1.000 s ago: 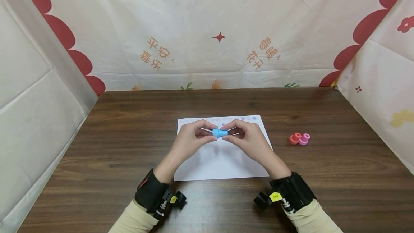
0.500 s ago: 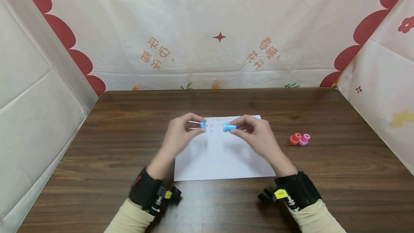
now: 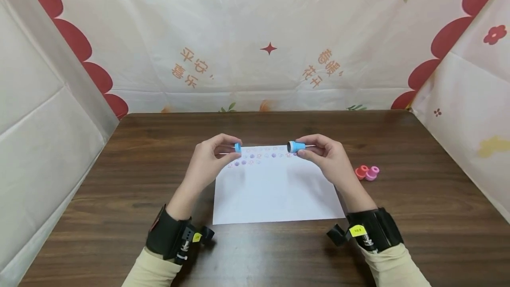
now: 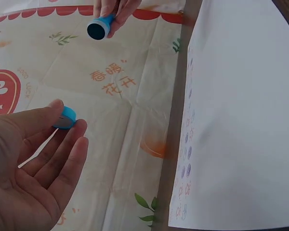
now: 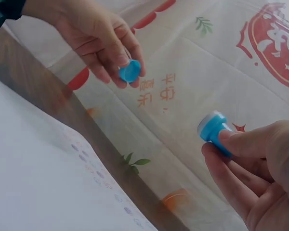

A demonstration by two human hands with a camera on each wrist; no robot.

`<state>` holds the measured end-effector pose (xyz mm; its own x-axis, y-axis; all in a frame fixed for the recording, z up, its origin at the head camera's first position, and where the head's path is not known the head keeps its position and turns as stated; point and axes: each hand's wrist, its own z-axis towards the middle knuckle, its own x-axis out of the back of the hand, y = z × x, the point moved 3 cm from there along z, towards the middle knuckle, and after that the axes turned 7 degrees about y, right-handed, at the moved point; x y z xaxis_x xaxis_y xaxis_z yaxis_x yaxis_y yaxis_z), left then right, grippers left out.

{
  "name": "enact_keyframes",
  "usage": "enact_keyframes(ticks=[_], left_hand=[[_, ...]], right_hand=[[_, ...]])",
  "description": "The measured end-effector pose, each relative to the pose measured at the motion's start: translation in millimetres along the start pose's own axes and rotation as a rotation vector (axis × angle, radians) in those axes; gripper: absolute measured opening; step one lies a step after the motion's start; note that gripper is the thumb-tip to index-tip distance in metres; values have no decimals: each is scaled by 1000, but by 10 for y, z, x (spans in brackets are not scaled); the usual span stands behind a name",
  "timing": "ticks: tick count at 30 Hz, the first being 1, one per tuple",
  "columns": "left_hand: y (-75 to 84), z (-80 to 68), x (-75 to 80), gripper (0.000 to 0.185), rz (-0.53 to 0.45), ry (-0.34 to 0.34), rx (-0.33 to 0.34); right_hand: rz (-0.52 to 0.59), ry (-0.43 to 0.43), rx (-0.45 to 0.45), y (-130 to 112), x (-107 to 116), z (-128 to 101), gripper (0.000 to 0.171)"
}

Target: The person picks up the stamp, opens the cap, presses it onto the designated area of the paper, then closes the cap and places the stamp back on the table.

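Between thumb and fingers, my left hand [image 3: 205, 158] pinches a small round blue cap [image 3: 237, 147]. In the right wrist view the hollow of this cap [image 5: 130, 71] shows. My right hand [image 3: 328, 158] grips a blue toy stamp [image 3: 296, 146] by its narrow handle. The stamp's wide dark end [image 4: 97, 31] faces left, toward the cap, with a wide gap between them. Both hands are raised over the upper part of a white paper sheet [image 3: 275, 194]. Rows of small purple and pink stamped marks [image 3: 259, 156] run along its far edge; my right hand covers some.
A red stamp [image 3: 361, 172] and a pink stamp [image 3: 372, 173] stand side by side on the brown wooden table [image 3: 119, 198], right of the paper. A printed cloth [image 3: 223, 25] hangs behind the table and along both sides.
The blue stamp and its cap were together between both hands; now they are apart. My left hand has moved left with the cap, my right hand to the right with the stamp.
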<state>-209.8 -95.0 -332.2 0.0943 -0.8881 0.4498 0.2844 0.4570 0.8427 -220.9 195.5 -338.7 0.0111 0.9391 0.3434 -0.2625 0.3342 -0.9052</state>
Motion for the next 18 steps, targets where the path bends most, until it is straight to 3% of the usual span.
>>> enact_keyframes(ticks=[11,18], left_hand=[[66,-46,33,28,21,-29,-7],[91,-84,98,27,33,-38,-10]], right_hand=[[200,-53,-15,60,36,45,29],[248,-75,-21,21,13,88,28]])
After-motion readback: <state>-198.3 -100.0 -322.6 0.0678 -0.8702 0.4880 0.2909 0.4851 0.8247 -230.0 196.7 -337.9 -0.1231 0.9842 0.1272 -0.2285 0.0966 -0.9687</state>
